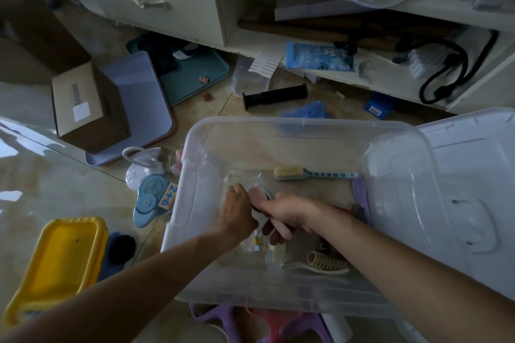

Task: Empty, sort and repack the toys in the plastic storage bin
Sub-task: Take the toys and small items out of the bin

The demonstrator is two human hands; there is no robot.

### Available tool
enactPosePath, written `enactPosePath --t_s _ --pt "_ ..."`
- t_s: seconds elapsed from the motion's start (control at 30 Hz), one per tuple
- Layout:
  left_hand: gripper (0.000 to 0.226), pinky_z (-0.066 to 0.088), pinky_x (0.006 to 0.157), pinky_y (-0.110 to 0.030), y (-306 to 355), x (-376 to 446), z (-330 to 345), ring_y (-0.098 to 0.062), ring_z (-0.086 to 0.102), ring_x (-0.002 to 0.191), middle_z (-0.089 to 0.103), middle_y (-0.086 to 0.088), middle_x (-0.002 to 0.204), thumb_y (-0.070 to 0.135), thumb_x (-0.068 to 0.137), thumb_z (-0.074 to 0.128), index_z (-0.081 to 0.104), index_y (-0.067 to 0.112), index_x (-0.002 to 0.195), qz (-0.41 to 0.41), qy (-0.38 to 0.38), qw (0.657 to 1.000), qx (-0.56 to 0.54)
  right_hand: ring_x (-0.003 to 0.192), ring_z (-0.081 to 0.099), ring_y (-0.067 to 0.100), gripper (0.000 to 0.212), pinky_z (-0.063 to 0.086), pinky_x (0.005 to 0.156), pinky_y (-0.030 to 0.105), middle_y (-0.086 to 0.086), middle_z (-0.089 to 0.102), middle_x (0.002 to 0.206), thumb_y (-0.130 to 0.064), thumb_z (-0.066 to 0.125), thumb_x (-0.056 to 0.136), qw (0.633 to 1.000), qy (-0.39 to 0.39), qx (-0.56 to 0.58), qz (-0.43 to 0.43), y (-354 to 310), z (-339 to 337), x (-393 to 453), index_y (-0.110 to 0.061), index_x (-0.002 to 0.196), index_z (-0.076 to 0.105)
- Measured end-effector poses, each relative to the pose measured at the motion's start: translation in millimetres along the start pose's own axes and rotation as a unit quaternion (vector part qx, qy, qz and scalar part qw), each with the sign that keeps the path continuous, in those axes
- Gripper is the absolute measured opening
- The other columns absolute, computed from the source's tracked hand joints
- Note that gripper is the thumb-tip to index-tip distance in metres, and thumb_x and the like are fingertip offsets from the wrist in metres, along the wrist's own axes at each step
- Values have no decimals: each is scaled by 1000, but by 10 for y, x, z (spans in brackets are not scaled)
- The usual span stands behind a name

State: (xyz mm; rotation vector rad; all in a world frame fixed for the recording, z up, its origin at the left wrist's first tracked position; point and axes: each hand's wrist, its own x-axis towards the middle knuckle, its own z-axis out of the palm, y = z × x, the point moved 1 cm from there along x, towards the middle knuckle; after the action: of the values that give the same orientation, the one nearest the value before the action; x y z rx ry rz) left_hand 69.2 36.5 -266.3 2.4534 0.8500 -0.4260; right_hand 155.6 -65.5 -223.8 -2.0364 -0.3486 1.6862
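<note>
At the far left we see a yellow tray (55, 264) lying on the floor, and behind it a cardboard box (89, 111) that rests on a pale purple board (145, 86). Just beside the left wall of the bin lies a blue toy clock (149, 199), touching a small card with numbers (168, 195). In the middle stands the clear plastic bin (192, 175), and both our hands are inside it. Our left hand (237, 211) has its fingers curled down on a clear plastic bag (245, 178) on the bottom. Our right hand (281, 213) grips a thin dark thing which we cannot identify. A brush (312, 173) lies further back in the bin, and a beige comb (326, 262) lies nearer. At the right the lid (459, 189) leans on the bin.
</note>
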Motion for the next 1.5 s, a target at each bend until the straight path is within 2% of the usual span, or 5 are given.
enactPosePath --t_s 0.2,0.6,0.93,1.13,1.5 --pt "58 35 59 -16 9 -198 55 -20 43 91 33 -4 103 -10 66 63 24 16 100 70 16 994 -77 47 63 15 71 51 53 26 14 59 56 -35 29 109 993 -55 -97 45 -122 -37 94 1 56 59" --pt "34 29 59 -20 197 -363 24 -15 37 78 40 -10 105 0 82 62 33 10 97 -20 80 977 -196 46 45 16 40 37 54 29 10 46 52 -21 50 102 954 74 255 -140 91 206 453 -10 63 51" --pt "26 44 81 -33 64 -243 -107 -37 51 99 39 -17 117 11 89 59 46 7 111 -95 46 988 -115 94 62 25 47 45 64 29 15 64 119 -41 47 101 979 166 -65 -98 137 199 454 -3 130 43" --pt "34 49 87 -37 148 -232 -72 -38 54 97 39 -18 119 13 89 55 48 9 122 -124 -1 976 -179 62 55 17 28 47 55 25 6 59 69 -4 41 97 955 66 286 -51 43 265 424 -13 79 60" --pt "25 51 85 -39 142 -209 -144 -34 57 94 43 -11 112 8 82 59 53 8 107 -123 24 978 -164 107 64 31 25 47 84 32 17 68 114 -11 52 97 920 82 -324 -204 32 231 306 -2 114 67"
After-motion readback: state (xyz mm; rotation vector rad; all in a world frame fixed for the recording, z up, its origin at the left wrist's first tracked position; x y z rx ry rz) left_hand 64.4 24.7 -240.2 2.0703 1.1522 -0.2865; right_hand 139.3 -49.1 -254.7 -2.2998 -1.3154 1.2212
